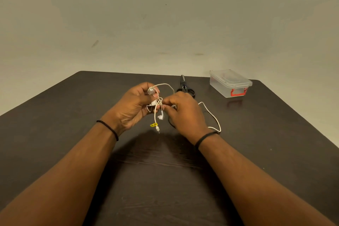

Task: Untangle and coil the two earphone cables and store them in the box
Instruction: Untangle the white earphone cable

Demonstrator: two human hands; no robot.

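Knot risk: left hand (134, 105) and right hand (183, 113) pinch tangled white earphone cables (159, 105); pulling apart would tighten snarl.

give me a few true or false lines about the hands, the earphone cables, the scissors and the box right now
1. Both hands hold the tangled earphone cables. True: left hand and right hand both pinch the bundle above the table.
2. The box has its lid off. False: the lid is on, red latch showing.
3. The scissors lie beyond the hands. True.
4. A cable is already in the box. False: none can be seen inside.
5. The yellow tag hangs near a plug below the bundle. True.
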